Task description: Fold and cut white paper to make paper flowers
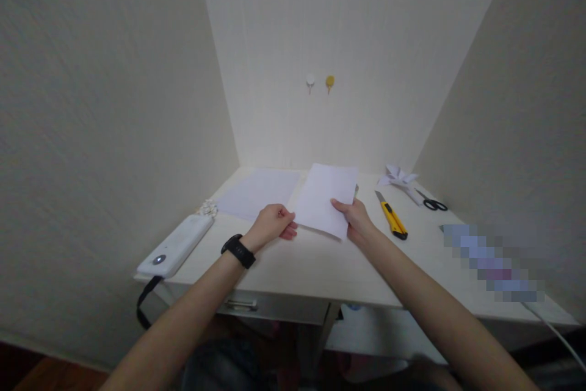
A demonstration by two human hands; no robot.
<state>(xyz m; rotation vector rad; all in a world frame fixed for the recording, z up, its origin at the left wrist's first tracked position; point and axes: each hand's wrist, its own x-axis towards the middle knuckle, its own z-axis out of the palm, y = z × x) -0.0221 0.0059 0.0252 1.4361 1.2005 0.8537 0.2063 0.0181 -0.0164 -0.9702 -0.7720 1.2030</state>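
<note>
Now both hands are on one crisp white sheet of paper (pixel 324 199), held tilted just above the desktop (pixel 293 269), roughly at its middle. The left hand (pixel 277 222), black watch (pixel 238 251) on the wrist, pinches the near-left corner between thumb and fingers; the right hand (pixel 357 217) clamps the right edge, thumb flat on top, fingers underneath. Over to the left, a second thin paper sheet (pixel 260 190) lies flat on the pale, smooth desktop, near a glossy white oblong device (pixel 178 244) with rounded corners and a black strap (pixel 143 304). And on the right, a ridged yellow utility knife (pixel 391 217), blade showing; beyond it, a sharply creased folded-paper pinwheel (pixel 398 176) beside black-handled scissors (pixel 434 203). Below, a drawer (pixel 284 310) with a shiny metal handle (pixel 242 304) sits closed, contents hidden.
</note>
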